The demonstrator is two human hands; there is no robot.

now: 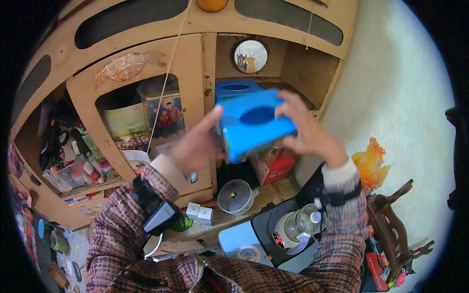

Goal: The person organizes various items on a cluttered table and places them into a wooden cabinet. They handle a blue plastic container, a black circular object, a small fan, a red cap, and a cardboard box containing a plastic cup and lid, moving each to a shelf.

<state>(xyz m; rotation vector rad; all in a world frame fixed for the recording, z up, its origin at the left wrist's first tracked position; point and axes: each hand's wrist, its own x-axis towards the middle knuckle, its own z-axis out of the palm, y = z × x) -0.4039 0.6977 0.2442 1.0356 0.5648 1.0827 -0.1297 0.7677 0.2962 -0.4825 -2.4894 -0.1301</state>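
Both hands hold a blue tissue box with a dark blue oval on its face, tilted and slightly blurred. My left hand grips its left end, the thumb along the near edge. Around the right end, my right hand has its fingers spread over the top and side. Just behind it, a similar blue box sits in the open cabinet compartment, below a round mirror. Beneath the held box stands a red carton, partly hidden by it.
A small round fan and white boxes stand on the ledge. Lower right is an electric kettle on a dark mat. The wooden cabinet door has a hanging cord in front. A carved wooden rack stands by the wall.
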